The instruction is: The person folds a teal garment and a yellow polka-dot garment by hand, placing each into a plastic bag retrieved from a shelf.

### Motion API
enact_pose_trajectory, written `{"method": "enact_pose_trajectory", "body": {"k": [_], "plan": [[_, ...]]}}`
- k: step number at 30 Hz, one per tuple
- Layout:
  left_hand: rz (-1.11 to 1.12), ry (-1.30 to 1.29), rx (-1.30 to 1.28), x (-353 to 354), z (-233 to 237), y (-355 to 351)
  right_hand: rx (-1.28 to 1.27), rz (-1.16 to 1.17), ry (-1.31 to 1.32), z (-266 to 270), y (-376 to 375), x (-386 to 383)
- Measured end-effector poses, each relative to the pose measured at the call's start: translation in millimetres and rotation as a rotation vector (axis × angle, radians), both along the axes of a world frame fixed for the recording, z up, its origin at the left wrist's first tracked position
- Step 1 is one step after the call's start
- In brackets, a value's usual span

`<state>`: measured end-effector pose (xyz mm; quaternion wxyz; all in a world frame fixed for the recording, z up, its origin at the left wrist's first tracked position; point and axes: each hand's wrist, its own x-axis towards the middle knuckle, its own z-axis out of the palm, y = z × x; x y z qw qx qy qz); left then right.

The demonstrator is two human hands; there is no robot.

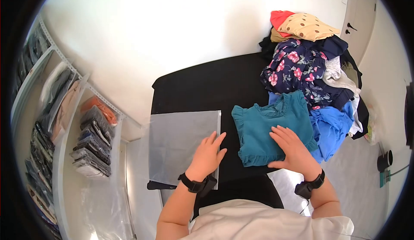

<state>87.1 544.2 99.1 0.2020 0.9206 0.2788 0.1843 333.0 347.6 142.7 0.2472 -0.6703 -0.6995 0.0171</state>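
A teal ruffled top [263, 127], folded into a rough square, lies on the black-covered table in front of me. My right hand [291, 149] rests over its lower right part with the fingers spread. To the left of the top is a translucent zip bag [177, 140], flat, its slider edge towards the top. My left hand [206, 156] is over the right part of this bag, fingers apart and holding nothing. Both wrists wear black straps with small devices.
A heap of clothes covers the table's right end, with a navy floral garment [297, 67], a blue garment [332, 127] and a dotted yellow one [308, 26]. Shelves [60, 149] with bagged clothes stand at the left. The black table cover [207, 82] reaches the white wall.
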Motion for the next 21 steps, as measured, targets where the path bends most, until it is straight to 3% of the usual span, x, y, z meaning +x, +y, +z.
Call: {"method": "enact_pose_trajectory", "body": {"k": [1,7,12,17,21], "plan": [[-0.008,-0.025,-0.04,3,-2,-2,-0.132,0.008,-0.039,-2,-6,7],[0.012,-0.017,-0.028,12,-12,-2,-0.261,0.059,-0.229,-13,-9,26],[-0.036,-0.035,-0.038,21,-3,-10,-0.269,0.112,-0.302,-16,-3,39],[-0.064,-0.035,-0.266,28,6,-5,-0.241,0.101,-0.291,-15,-2,36],[-0.12,-0.029,-0.125,36,14,-13,-0.198,0.157,-0.378,-24,-4,48]]}}
